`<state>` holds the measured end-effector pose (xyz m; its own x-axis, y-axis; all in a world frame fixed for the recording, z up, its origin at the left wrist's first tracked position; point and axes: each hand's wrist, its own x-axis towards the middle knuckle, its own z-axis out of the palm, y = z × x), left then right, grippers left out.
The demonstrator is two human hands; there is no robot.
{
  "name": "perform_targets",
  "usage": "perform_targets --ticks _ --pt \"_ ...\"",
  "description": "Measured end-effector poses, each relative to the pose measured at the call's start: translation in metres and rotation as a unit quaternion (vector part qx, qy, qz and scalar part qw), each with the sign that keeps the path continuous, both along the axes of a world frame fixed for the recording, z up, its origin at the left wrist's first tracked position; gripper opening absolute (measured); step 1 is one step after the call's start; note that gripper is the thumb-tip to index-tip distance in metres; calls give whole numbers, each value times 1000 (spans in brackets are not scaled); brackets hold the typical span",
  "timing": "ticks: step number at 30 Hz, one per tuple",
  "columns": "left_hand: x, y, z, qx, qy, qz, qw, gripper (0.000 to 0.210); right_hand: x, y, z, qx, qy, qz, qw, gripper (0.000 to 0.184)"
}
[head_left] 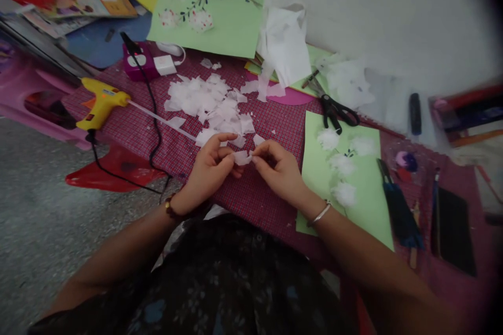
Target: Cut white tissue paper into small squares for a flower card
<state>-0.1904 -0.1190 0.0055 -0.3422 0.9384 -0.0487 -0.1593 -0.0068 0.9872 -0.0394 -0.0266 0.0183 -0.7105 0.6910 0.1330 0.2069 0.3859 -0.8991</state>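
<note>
A small piece of white tissue paper (242, 157) is stretched between my two hands near the table's front edge. My left hand (212, 165) pinches its left side between thumb and fingers. The fingertips of my right hand (277, 167) are closed on its right end. Just beyond my hands lies a loose pile of torn white tissue pieces (208, 97). To the right of my right hand is a green sheet (314, 167) with several white tissue puffs (343, 165) on it.
A yellow glue gun (102, 102) with a glue stick and black cord lies left, beside a purple power socket (137, 61). Black-handled scissors (332, 107) rest behind the green sheet. Another green sheet (236, 26) bears red-dotted flowers. A dark phone (456, 230) lies at right.
</note>
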Motion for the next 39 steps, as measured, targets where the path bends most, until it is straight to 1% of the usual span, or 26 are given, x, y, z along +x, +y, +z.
perform_targets --ticks 2,4,5,7,9,10,11,13,14,15,16,17,18,19,21,23,24,26,28,29,31,34,37,38,39 --pt "-5 -1 1 9 -8 20 1000 35 2 3 0 -61 14 -24 998 2" --pt "-15 -4 8 23 -5 54 998 28 4 8 3 -100 35 -61 993 5" --pt "-21 -5 13 31 5 78 996 22 4 11 5 -106 50 -81 990 6" --pt "-37 -6 27 56 43 138 988 13 0 19 13 -94 82 -113 986 7" --pt "-55 -1 41 84 101 173 976 18 -11 29 24 -62 89 -114 988 5" --pt "-63 4 46 94 132 183 970 22 -18 35 28 -43 77 -98 991 3" --pt "-71 10 50 100 166 184 964 24 -26 41 32 -22 55 -69 996 3" --pt "-85 24 52 74 259 167 948 24 -39 51 37 28 -15 22 999 14" --pt "-90 30 52 47 322 151 933 24 -42 55 37 60 -56 60 995 20" --pt "-95 35 50 19 392 137 910 26 -43 57 36 94 -99 86 987 26" --pt "-97 38 48 -5 456 125 881 32 -40 58 33 129 -139 95 977 29" --pt "-98 40 45 -18 507 117 854 39 -36 58 30 162 -176 90 967 31" --pt "-98 39 42 -19 543 111 832 45 -30 57 27 192 -206 77 957 31" --pt "-95 37 40 -12 562 106 820 47 -24 55 23 216 -228 62 947 30" --pt "-86 30 37 11 570 98 816 40 -12 53 16 246 -250 44 935 18" --pt "-72 24 37 29 561 98 821 27 -6 56 11 245 -247 38 937 1" --pt "-64 21 37 34 550 98 829 20 -5 59 9 228 -238 37 943 5" --pt "-48 19 36 44 508 80 857 10 -5 65 5 170 -209 28 963 10" --pt "-34 19 33 49 459 34 886 11 -6 71 4 95 -176 15 980 8" --pt "-29 20 30 48 444 10 895 12 -6 72 4 53 -159 12 986 8" --pt "-22 24 24 44 439 -17 897 14 -5 73 7 -34 -124 14 992 8" --pt "-25 30 22 43 458 -7 888 15 1 68 13 -153 -76 26 985 8" --pt "-38 35 30 41 475 50 878 13 7 61 21 -221 -45 44 973 9" --pt "-41 36 34 40 470 64 879 12 9 59 23 -233 -40 47 970 9" --pt "-42 37 37 41 454 69 888 11 10 57 24 -241 -37 49 969 9"
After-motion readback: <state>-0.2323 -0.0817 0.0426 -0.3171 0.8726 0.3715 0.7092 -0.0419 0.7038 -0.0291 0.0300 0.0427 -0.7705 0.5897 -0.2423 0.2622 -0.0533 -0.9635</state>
